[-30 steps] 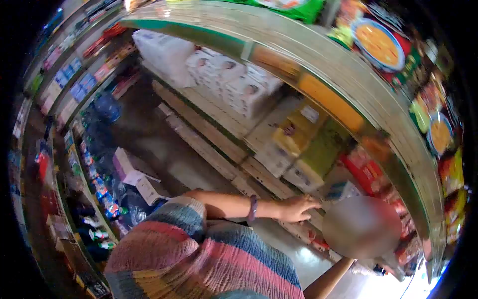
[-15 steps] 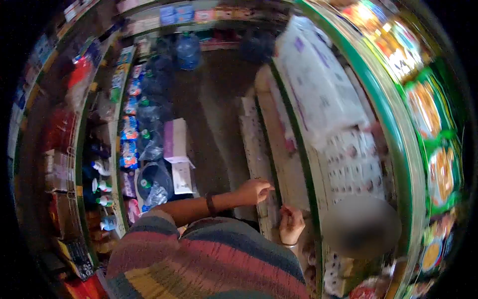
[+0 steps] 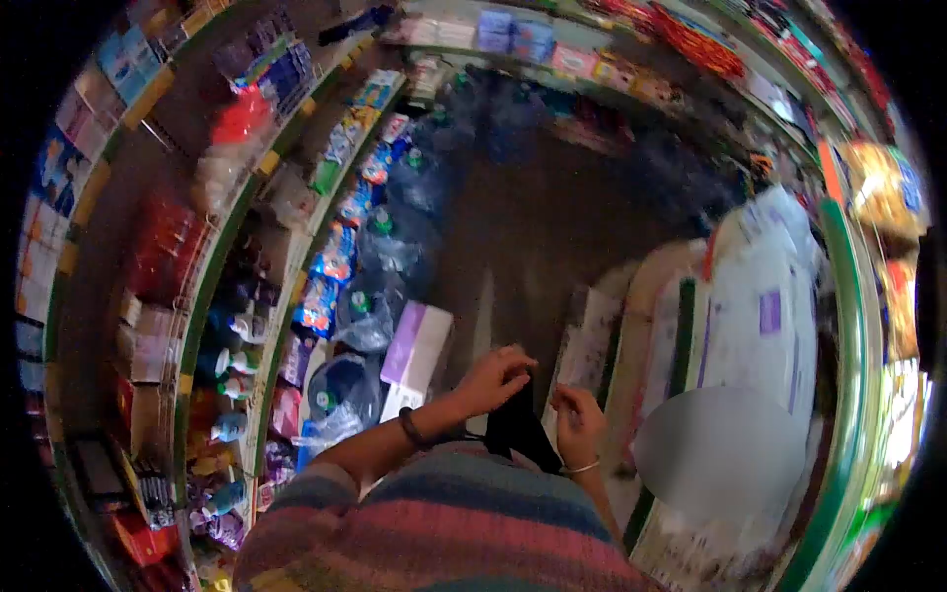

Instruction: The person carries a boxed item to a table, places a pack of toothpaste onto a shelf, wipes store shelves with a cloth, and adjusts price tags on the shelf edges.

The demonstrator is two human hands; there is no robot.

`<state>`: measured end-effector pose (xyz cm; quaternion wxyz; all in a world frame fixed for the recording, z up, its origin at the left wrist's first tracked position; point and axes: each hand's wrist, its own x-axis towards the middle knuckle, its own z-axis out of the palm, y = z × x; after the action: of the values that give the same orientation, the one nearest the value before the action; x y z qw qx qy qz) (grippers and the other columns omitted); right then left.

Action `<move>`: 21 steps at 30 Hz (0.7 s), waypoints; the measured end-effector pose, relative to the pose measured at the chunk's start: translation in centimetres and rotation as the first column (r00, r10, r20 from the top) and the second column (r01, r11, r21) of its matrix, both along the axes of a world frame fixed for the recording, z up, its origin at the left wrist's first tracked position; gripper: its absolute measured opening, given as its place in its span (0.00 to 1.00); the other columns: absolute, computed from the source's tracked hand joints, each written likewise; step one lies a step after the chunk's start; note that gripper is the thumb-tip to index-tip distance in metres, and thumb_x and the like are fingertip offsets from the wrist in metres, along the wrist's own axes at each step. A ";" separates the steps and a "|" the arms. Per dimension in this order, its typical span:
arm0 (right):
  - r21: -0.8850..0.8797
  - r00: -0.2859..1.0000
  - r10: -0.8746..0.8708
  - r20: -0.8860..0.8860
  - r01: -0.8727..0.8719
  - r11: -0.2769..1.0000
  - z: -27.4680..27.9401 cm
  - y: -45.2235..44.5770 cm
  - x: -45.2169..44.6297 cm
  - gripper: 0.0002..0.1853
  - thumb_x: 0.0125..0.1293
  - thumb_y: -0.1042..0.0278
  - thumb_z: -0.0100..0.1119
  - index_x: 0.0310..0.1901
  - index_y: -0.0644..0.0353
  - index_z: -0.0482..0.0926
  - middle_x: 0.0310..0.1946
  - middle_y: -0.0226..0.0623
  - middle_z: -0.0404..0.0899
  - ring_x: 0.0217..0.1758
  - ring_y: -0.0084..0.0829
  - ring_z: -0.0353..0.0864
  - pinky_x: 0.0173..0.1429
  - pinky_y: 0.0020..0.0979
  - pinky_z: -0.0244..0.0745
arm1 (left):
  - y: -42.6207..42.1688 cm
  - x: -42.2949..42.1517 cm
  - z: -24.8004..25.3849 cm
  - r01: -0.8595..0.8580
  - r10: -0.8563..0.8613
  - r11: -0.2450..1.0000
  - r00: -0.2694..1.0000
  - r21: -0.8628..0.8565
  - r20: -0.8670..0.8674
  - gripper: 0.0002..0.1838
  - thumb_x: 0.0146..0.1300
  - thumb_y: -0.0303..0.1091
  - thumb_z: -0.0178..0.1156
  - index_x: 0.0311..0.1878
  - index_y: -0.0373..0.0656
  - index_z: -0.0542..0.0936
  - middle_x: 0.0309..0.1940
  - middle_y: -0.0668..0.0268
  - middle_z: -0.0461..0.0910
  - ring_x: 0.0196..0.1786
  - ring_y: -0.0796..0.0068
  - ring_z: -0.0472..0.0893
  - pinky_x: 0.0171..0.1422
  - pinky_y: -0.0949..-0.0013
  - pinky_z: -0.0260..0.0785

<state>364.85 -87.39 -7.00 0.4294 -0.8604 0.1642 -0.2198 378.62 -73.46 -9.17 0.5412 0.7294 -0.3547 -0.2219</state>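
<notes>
My left hand (image 3: 496,380), with a dark band at its wrist, is held in front of my body. Its fingers are loosely bent and a little apart, with no object visible in them. To its right my right hand (image 3: 579,422), with a thin pale bracelet, hangs half curled, also with nothing visible in it. The two hands do not touch. Nearest to the left hand on the floor side is a purple and white box (image 3: 417,345). Beyond the right hand, a large white plastic-wrapped pack (image 3: 755,306) lies on the low shelf.
Large blue water bottles (image 3: 345,390) line the foot of the left shelves (image 3: 202,326), which carry packets and bottles. A dark floor aisle (image 3: 533,232) runs forward to the stocked back shelf (image 3: 552,67). On the right are a green shelf edge (image 3: 846,395) and snack packets (image 3: 883,187).
The view has swung to the right, so the left shelves and bottles stand further right in the picture. Both hands stay in front of the body, still apart.
</notes>
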 end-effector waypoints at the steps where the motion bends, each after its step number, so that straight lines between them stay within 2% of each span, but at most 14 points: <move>1: -0.004 1.000 0.011 0.010 -0.011 1.000 -0.4 -2.3 2.4 0.10 0.60 0.78 0.51 0.42 0.61 0.79 0.34 0.41 0.80 0.34 0.34 0.80 0.41 0.30 0.74 | -1.8 2.5 0.1 -0.035 0.035 0.999 0.999 -0.013 0.020 0.13 0.57 0.30 0.59 0.47 0.41 0.78 0.36 0.59 0.76 0.40 0.65 0.78 0.45 0.67 0.71; 4: 0.052 0.996 0.044 0.075 -0.048 0.997 1.0 -9.0 10.7 0.10 0.60 0.79 0.50 0.42 0.62 0.79 0.33 0.41 0.80 0.35 0.33 0.80 0.42 0.29 0.74 | -6.5 9.4 0.9 -0.094 0.093 0.994 0.995 0.047 0.024 0.14 0.57 0.30 0.59 0.47 0.42 0.78 0.37 0.60 0.77 0.40 0.64 0.78 0.46 0.67 0.71; 5: 0.084 0.994 0.046 0.099 -0.055 0.995 1.7 -10.8 13.2 0.11 0.60 0.79 0.49 0.42 0.62 0.79 0.33 0.40 0.79 0.35 0.32 0.80 0.42 0.29 0.74 | -7.8 11.8 1.4 -0.107 0.102 0.993 0.992 0.050 0.080 0.13 0.57 0.31 0.59 0.47 0.42 0.78 0.37 0.60 0.77 0.41 0.64 0.78 0.45 0.67 0.71; 6: 0.199 0.990 0.050 0.132 -0.076 0.977 1.6 -12.7 16.3 0.11 0.59 0.81 0.50 0.42 0.63 0.78 0.33 0.39 0.79 0.35 0.30 0.80 0.42 0.29 0.74 | -9.2 14.3 2.0 -0.121 0.114 0.991 0.985 0.050 0.130 0.13 0.57 0.32 0.60 0.46 0.43 0.78 0.37 0.60 0.78 0.41 0.64 0.79 0.45 0.67 0.72; 10: 0.174 0.973 0.168 0.159 -0.195 0.965 4.0 -17.6 26.5 0.11 0.59 0.83 0.49 0.42 0.65 0.77 0.33 0.37 0.78 0.36 0.28 0.79 0.42 0.27 0.74 | -11.5 21.8 4.4 -0.247 0.235 0.969 0.933 0.012 0.273 0.12 0.57 0.33 0.60 0.45 0.42 0.79 0.36 0.59 0.78 0.41 0.64 0.79 0.44 0.66 0.72; 13: 0.097 0.944 0.279 0.179 -0.299 0.949 4.4 -18.6 33.6 0.11 0.59 0.85 0.49 0.42 0.67 0.77 0.32 0.36 0.77 0.36 0.25 0.78 0.42 0.24 0.73 | -11.1 26.3 4.8 -0.378 0.363 0.921 0.921 0.093 0.140 0.12 0.56 0.32 0.60 0.44 0.41 0.80 0.36 0.58 0.78 0.42 0.62 0.79 0.45 0.66 0.71; 16: 0.125 0.889 0.410 0.204 -0.439 0.890 3.5 -17.7 40.4 0.11 0.58 0.85 0.50 0.42 0.67 0.77 0.32 0.36 0.78 0.35 0.25 0.79 0.42 0.24 0.74 | -9.7 31.2 2.9 -0.480 0.469 0.870 0.876 0.112 0.107 0.12 0.56 0.30 0.58 0.44 0.43 0.80 0.39 0.59 0.78 0.38 0.62 0.79 0.42 0.65 0.72; 19: 0.104 0.833 0.533 0.147 -0.549 0.829 3.3 -16.8 47.3 0.11 0.58 0.85 0.51 0.42 0.66 0.77 0.32 0.36 0.78 0.35 0.25 0.79 0.42 0.25 0.74 | -8.4 37.1 -1.4 -0.578 0.577 0.816 0.814 0.005 0.070 0.11 0.56 0.30 0.59 0.44 0.43 0.80 0.38 0.59 0.78 0.37 0.62 0.79 0.41 0.65 0.72; 20: 0.090 0.819 0.556 0.139 -0.570 0.817 3.0 -16.8 49.8 0.11 0.59 0.84 0.51 0.42 0.66 0.77 0.32 0.35 0.78 0.35 0.24 0.79 0.42 0.25 0.74 | -8.2 39.2 -2.0 -0.628 0.627 0.778 0.769 -0.033 0.125 0.10 0.58 0.31 0.60 0.43 0.40 0.80 0.37 0.61 0.79 0.35 0.68 0.79 0.37 0.68 0.73; 21: 0.075 0.805 0.579 0.129 -0.591 0.804 2.9 -16.9 52.2 0.10 0.59 0.84 0.51 0.42 0.66 0.77 0.32 0.35 0.78 0.35 0.24 0.79 0.41 0.25 0.74 | -8.1 41.3 -2.5 -0.663 0.660 0.748 0.741 -0.026 0.123 0.10 0.57 0.31 0.60 0.43 0.41 0.80 0.38 0.60 0.79 0.36 0.66 0.79 0.39 0.67 0.73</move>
<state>417.05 -104.28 -4.11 0.5312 -0.8316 -0.1188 -0.1099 419.92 -81.54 -11.62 0.5546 0.8252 -0.1037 0.0269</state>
